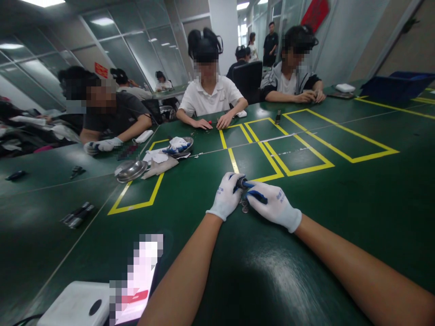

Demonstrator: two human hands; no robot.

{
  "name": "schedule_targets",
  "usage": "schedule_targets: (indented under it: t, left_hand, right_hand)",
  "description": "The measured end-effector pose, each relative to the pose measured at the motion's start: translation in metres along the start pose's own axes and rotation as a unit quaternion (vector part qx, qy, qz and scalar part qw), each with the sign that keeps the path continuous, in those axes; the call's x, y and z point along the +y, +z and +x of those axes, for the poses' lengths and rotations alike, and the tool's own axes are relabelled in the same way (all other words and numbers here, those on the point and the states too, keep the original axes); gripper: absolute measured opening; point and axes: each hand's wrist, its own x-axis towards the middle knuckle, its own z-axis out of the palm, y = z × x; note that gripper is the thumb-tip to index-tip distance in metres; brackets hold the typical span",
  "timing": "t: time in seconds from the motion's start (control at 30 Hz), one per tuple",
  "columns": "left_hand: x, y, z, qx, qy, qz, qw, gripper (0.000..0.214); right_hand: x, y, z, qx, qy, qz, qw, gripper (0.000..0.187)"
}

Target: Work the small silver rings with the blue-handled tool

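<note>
Both my hands wear white gloves with blue fingertips and meet over the green table [306, 217]. My left hand [227, 199] is curled round a small dark metal part [242, 183]. My right hand [272, 206] pinches the same part from the other side. A small round metal piece [245, 209] lies on the table just below my fingers.
A phone [136, 285] leans on a white box [78, 305] at the near left. Metal bowls [131, 170], cloths and gloves [159, 160] lie further left. Dark parts [77, 215] are scattered at left. Other people sit across the table. Yellow tape outlines [302, 170] mark the surface.
</note>
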Motion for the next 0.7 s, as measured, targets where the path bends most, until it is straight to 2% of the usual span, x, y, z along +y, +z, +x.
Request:
schedule_targets:
  t: [0.1,0.27,0.47,0.7]
  left_hand:
    - [-0.0007,0.0006,0.0002,0.006,0.0,-0.003,1.0,0.038]
    - [-0.0002,0.0008,0.0007,0.003,-0.003,-0.007,1.0,0.035]
    - [0.0015,0.0004,0.0005,-0.003,-0.002,-0.023,1.0,0.038]
    - [0.003,0.0004,0.0021,0.002,-0.017,-0.035,0.999,0.035]
  right_hand:
    - [-0.003,-0.0002,0.0004,0.021,0.007,-0.014,1.0,0.019]
    - [-0.0065,-0.0006,0.0004,-0.013,-0.019,0.012,1.0,0.016]
    - [0.0002,0.0012,-0.0004,0.021,-0.01,-0.008,1.0,0.019]
    - [-0.0016,0.0032,0.0001,0.009,-0.013,0.01,1.0,0.014]
